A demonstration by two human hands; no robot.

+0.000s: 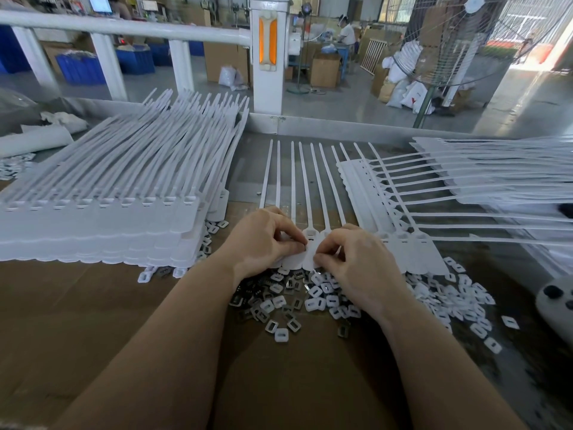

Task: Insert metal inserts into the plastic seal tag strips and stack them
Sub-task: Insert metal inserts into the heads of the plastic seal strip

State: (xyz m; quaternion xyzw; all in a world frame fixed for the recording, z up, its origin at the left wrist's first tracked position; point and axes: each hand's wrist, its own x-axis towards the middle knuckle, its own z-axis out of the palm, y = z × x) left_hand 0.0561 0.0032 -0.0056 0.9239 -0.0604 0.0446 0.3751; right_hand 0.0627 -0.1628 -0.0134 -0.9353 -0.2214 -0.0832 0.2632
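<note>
A joined row of white seal tag strips [305,193] lies in front of me, tails pointing away and tag heads toward me. My left hand [263,240] and my right hand [356,265] sit side by side on the tag heads, fingers curled, pinching at one head near the middle. What lies between the fingertips is hidden. A loose heap of metal inserts and white caps [297,301] spreads on the cardboard just below my hands. A tall stack of strips [102,212] stands at the left.
More strip rows [483,181] lie fanned out at the right, tails pointing left. A white railing [124,29] and post [268,57] run behind the bench. A grey rounded object [555,302] sits at the right edge. Brown cardboard [93,321] covers the near bench.
</note>
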